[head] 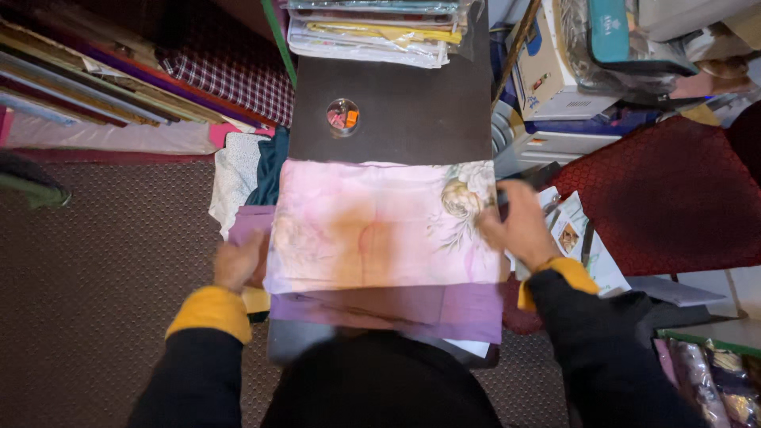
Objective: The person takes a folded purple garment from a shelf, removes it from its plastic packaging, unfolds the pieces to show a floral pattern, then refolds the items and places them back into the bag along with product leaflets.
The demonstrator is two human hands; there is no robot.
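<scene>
Both hands on the edges of a folded pink cloth

The pink floral cloth [380,226] lies flat on the dark table [396,111], stacked over a purple cloth [396,309] that sticks out at 6 o'clock. Left hand [238,263] is at the stack's 9 o'clock edge, blurry, so can't tell its grip. Right hand [519,226] rests at the 3 o'clock edge, fingers spread on the cloth. A small round clear container [342,116] sits at 12 o'clock, well apart from the cloth.
</scene>
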